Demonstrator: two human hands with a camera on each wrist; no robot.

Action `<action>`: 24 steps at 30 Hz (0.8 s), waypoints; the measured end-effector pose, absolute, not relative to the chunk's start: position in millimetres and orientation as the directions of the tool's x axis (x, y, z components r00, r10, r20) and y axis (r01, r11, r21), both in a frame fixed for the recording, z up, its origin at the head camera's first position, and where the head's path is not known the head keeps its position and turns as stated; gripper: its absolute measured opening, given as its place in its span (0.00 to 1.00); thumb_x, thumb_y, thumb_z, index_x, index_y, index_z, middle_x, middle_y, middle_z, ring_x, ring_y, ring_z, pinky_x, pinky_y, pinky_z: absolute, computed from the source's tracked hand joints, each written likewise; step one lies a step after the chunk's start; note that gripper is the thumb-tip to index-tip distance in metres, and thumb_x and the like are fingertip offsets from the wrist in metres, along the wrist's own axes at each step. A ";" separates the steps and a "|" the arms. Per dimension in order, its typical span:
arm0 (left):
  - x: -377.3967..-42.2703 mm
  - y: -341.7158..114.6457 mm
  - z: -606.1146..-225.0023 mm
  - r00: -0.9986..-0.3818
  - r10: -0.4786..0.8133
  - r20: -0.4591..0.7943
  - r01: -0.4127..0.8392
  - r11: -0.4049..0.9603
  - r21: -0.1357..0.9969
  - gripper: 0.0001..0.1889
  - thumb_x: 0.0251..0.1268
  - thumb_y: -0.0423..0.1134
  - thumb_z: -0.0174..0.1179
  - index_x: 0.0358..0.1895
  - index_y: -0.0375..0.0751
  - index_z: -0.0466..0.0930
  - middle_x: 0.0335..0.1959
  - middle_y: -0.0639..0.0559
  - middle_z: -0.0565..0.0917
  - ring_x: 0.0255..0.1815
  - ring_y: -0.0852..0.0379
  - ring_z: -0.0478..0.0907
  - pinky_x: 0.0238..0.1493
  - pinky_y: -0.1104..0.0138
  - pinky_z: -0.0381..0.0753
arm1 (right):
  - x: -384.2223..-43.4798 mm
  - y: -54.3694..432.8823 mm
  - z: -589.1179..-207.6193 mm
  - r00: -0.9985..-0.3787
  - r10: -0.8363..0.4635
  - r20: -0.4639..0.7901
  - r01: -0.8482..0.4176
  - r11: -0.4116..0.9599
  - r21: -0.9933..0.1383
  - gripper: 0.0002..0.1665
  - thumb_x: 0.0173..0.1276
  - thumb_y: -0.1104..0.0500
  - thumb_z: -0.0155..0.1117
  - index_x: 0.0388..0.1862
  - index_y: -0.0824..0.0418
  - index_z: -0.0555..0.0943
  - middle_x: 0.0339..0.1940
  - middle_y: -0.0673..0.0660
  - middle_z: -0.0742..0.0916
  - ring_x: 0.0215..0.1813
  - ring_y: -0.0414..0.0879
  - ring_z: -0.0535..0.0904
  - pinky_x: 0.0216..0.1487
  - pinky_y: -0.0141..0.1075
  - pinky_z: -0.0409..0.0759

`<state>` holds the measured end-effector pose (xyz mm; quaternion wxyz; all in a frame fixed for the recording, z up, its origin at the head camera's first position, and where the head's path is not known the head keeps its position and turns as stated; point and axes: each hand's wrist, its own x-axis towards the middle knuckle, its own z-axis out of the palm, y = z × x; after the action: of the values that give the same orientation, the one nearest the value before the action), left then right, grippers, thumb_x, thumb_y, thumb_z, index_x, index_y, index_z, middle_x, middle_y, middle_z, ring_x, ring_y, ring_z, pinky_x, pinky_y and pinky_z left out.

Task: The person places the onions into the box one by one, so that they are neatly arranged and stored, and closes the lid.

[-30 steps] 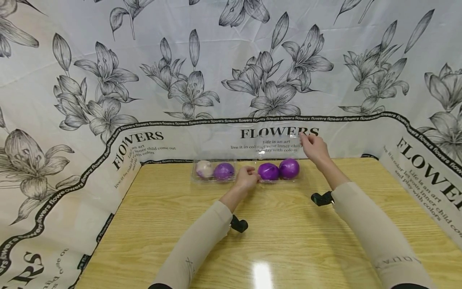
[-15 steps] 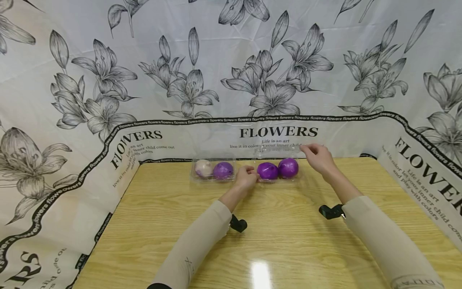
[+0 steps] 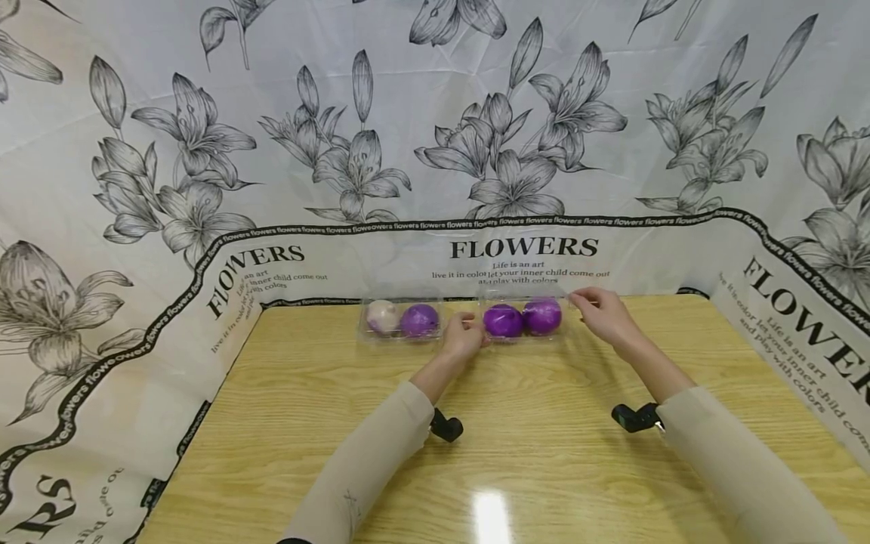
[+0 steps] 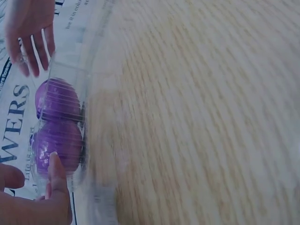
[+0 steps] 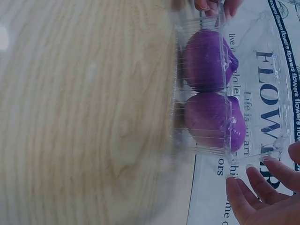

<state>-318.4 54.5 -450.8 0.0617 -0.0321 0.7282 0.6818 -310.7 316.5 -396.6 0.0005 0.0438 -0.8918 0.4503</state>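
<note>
A clear plastic clamshell box [image 3: 523,338] sits at the back of the table, with two shiny purple onion-like balls [image 3: 503,321] side by side in it. Its transparent lid [image 5: 276,101] is partly raised and tilts back towards the cloth. At the box's left end my left hand [image 3: 464,338] holds the edge, one finger [image 4: 57,171] against the wall. My right hand [image 3: 603,311] pinches the lid's right corner between thumb and fingers. Left of my left hand stands a second clear box [image 3: 399,338], holding one whitish ball [image 3: 383,317] and one purple ball [image 3: 419,321].
The wood-grain table [image 3: 516,438] spreads in front of both boxes. Close behind them hangs a white cloth [image 3: 381,257] printed with flowers and lettering; it also encloses both sides. A black camera mount juts from each sleeve.
My right hand has come down and slightly to the right, lowering the lid over the two purple balls. My left hand has stayed at the box's left end.
</note>
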 end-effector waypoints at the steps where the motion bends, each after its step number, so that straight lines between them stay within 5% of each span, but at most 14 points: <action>1: -317.7 54.2 -451.0 -0.991 0.040 -0.131 -0.128 0.064 0.990 0.24 0.76 0.29 0.52 0.71 0.29 0.66 0.48 0.38 0.81 0.48 0.38 0.86 0.53 0.55 0.89 | -309.5 317.0 -397.5 -0.996 -0.086 0.038 -0.082 0.588 -0.805 0.33 0.86 0.50 0.39 0.72 0.76 0.66 0.69 0.76 0.73 0.69 0.70 0.70 0.69 0.59 0.77; 12: -314.1 54.3 -456.0 -0.986 0.063 -0.154 -0.154 0.004 0.988 0.22 0.87 0.43 0.36 0.66 0.28 0.68 0.45 0.37 0.79 0.43 0.41 0.83 0.49 0.58 0.90 | -295.9 318.0 -408.7 -0.992 -0.123 0.025 -0.097 0.620 -0.778 0.27 0.85 0.58 0.44 0.72 0.75 0.66 0.69 0.76 0.72 0.68 0.71 0.71 0.64 0.59 0.79; 24: -309.5 51.1 -457.2 -0.979 0.100 -0.176 -0.177 -0.004 0.984 0.26 0.84 0.45 0.46 0.72 0.29 0.64 0.50 0.39 0.80 0.45 0.42 0.84 0.50 0.60 0.90 | -295.4 319.5 -419.2 -0.991 -0.129 0.024 -0.099 0.623 -0.776 0.28 0.83 0.57 0.51 0.72 0.74 0.65 0.68 0.77 0.73 0.68 0.72 0.71 0.65 0.59 0.79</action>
<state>-309.5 51.1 -457.2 0.0980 -0.0276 0.6990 0.7078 -295.4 319.5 -419.2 -0.0172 0.0634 -0.9006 0.4296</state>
